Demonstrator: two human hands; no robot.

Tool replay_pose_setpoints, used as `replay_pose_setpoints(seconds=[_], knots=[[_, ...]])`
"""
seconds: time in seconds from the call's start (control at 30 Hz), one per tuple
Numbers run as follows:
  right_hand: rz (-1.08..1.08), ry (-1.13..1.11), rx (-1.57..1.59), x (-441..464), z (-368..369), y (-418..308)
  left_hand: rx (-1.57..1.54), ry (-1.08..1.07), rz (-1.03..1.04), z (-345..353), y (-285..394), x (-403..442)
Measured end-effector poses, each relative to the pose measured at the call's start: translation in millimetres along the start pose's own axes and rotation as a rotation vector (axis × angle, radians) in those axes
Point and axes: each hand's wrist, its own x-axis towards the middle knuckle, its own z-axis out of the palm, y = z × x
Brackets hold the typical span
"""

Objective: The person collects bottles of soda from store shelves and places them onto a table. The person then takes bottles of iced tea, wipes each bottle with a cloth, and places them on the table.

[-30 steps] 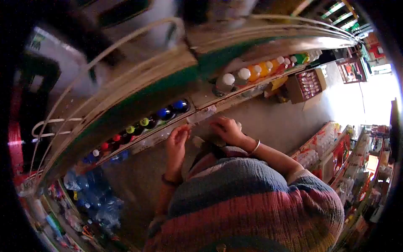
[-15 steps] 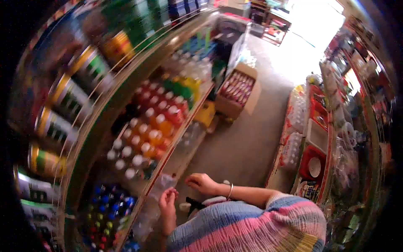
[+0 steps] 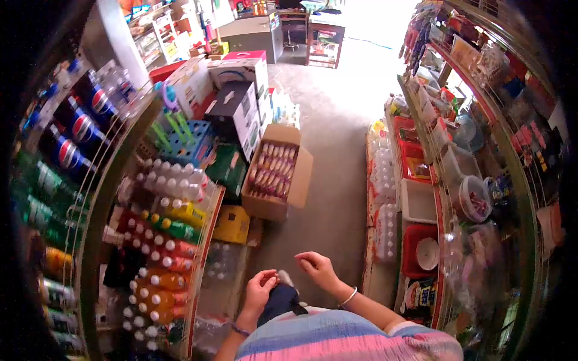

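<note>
My left hand (image 3: 261,290), with a dark band at the wrist, is held low in front of my body, over my dark trouser leg. Its fingers are loosely bent and no object shows in them. To its right, my right hand (image 3: 319,271) hovers over the floor, a white bangle (image 3: 349,296) on its wrist. The fingers there are half curled and a little apart, with nothing in them. Neither hand touches the shelves. Closest to the left hand is the lower left shelf, where bottles of orange drink (image 3: 162,298) stand.
Beyond my hands, an open carton of packets (image 3: 274,171) stands on the aisle floor (image 3: 325,198), beside a yellow box (image 3: 232,224) and stacked boxes (image 3: 235,111). Pepsi bottles (image 3: 75,150) line the upper left shelf. Red trays (image 3: 415,162) and packed bottles (image 3: 384,231) run along the right.
My view has swung left and levelled along the aisle, bringing the Pepsi bottles and stacked boxes into sight. Both hands now appear farther right in view, away from the left shelf edge.
</note>
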Motion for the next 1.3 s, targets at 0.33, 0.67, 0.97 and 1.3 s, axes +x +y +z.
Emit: replay_pose_setpoints(seconds=[0.33,0.67,0.97,1.3], knots=[[-0.023,0.086,-0.047,205.4,-106.4,-22.4,-0.039,-0.085,-0.008,75.4,49.2,244.6],[0.124,0.32,0.144,373.7,-238.9,-17.0,0.144,-0.376,0.205,199.6,176.4,476.2],[0.158,0.341,0.279,554.1,-398.5,16.0,0.244,-0.403,0.157,324.0,235.9,655.1],[0.025,0.216,0.337,825.4,-510.6,-17.5,0.209,-0.164,0.089,380.4,315.3,843.6]])
